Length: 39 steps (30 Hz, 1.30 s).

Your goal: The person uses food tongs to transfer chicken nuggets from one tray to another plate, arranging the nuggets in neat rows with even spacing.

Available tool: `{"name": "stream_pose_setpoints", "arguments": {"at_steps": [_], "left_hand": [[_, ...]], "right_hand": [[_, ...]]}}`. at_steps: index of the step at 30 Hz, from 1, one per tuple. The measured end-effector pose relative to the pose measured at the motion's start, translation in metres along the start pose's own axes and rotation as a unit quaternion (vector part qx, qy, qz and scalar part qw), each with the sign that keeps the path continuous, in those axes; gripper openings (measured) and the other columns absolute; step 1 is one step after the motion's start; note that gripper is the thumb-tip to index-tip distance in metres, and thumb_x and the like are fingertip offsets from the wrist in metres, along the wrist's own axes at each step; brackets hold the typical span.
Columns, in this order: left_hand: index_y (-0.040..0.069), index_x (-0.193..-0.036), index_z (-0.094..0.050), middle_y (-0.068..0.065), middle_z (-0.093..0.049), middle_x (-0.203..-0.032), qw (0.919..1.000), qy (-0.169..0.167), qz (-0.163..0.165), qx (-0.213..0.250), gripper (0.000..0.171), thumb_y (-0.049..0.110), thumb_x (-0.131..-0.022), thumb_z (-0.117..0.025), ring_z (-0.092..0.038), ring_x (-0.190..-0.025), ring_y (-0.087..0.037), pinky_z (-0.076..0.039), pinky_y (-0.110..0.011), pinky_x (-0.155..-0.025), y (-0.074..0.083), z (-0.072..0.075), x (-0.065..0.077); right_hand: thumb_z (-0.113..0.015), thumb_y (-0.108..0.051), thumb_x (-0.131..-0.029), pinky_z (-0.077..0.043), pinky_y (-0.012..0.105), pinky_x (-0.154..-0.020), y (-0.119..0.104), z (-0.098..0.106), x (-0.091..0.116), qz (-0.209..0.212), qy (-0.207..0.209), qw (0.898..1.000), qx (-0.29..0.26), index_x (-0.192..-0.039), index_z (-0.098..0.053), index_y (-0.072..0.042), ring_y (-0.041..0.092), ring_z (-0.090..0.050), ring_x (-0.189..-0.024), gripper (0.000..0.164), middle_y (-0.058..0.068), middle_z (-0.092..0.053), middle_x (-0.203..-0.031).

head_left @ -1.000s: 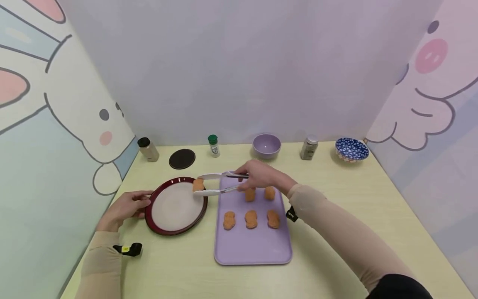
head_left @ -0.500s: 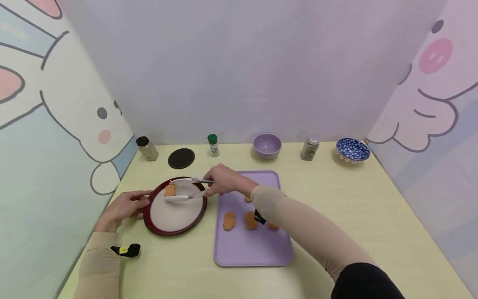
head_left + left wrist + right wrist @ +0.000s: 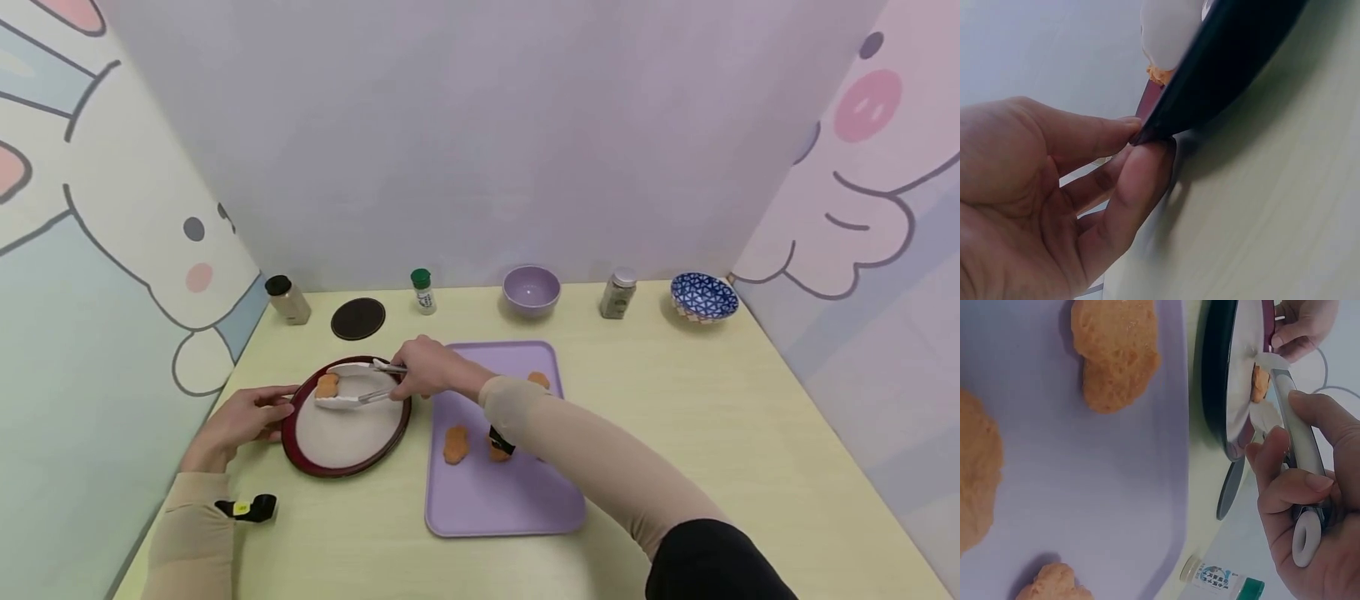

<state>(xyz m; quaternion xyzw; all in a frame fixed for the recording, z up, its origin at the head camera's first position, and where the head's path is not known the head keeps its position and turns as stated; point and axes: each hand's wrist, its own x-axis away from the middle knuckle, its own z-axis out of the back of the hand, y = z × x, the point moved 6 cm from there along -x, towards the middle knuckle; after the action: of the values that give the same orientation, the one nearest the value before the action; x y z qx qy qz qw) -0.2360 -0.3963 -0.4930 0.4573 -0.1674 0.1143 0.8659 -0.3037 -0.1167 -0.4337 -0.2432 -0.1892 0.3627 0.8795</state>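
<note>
My left hand (image 3: 243, 418) pinches the left rim of a white plate (image 3: 348, 435) with a dark red border, thumb on top and fingers beneath; the left wrist view shows this grip up close. My right hand (image 3: 429, 368) holds a pair of tongs (image 3: 1302, 434) with pale tips. Between those tips, at the plate's upper left, is a chicken nugget (image 3: 327, 386). Whether both tips touch it I cannot tell. More nuggets (image 3: 1116, 350) lie on a purple tray (image 3: 506, 508) right of the plate, some hidden by my right arm.
Along the back stand a black-lidded jar (image 3: 288, 302), a green-capped shaker (image 3: 423, 292), a purple bowl (image 3: 532, 292), a grey-lidded jar (image 3: 618, 294) and a blue patterned bowl (image 3: 703, 297). A black round coaster (image 3: 358, 318) lies behind the plate.
My right hand has carried the nugget in the tongs leftward, from the plate's right edge to its upper left. My left hand has kept its hold on the rim.
</note>
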Motion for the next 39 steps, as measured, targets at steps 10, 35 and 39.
{"name": "stream_pose_setpoints", "arguments": {"at_steps": [10, 35, 39], "left_hand": [[0.008, -0.140, -0.046, -0.016, -0.057, -0.113, 1.0000, -0.004, 0.001, 0.007, 0.048, 0.020, -0.095, -0.057, -0.059, -0.080, -0.019, -0.054, -0.032, -0.067, -0.003, -0.002, 0.003], [0.009, -0.140, -0.046, -0.017, -0.057, -0.118, 0.9999, 0.005, -0.012, -0.001, 0.045, 0.020, -0.097, -0.054, -0.060, -0.080, -0.020, -0.053, -0.032, -0.067, 0.001, 0.001, 0.002], [0.008, -0.140, -0.046, -0.017, -0.057, -0.119, 0.9999, 0.003, -0.009, -0.005, 0.046, 0.021, -0.097, -0.054, -0.061, -0.081, -0.021, -0.053, -0.032, -0.068, 0.001, 0.001, 0.002]], "right_hand": [[-0.078, -0.034, -0.076, -0.048, 0.022, -0.045, 0.002, -0.002, 0.004, 0.013, -0.008, 1.000, -0.011, -0.082, -0.067, -0.018, 0.011, -0.062, -0.050, 0.020, -0.004, -0.062, -0.064], [-0.078, -0.032, -0.075, -0.051, 0.029, -0.051, 0.137, 0.091, 0.178, -0.008, 0.032, 0.999, -0.005, -0.121, -0.065, -0.013, 0.009, -0.061, -0.058, 0.052, 0.000, -0.068, -0.094], [-0.079, -0.033, -0.075, -0.052, 0.029, -0.053, 0.157, 0.090, 0.197, -0.032, 0.025, 0.999, -0.018, -0.124, -0.063, -0.010, 0.010, -0.062, -0.060, 0.057, 0.005, -0.068, -0.099]]}}
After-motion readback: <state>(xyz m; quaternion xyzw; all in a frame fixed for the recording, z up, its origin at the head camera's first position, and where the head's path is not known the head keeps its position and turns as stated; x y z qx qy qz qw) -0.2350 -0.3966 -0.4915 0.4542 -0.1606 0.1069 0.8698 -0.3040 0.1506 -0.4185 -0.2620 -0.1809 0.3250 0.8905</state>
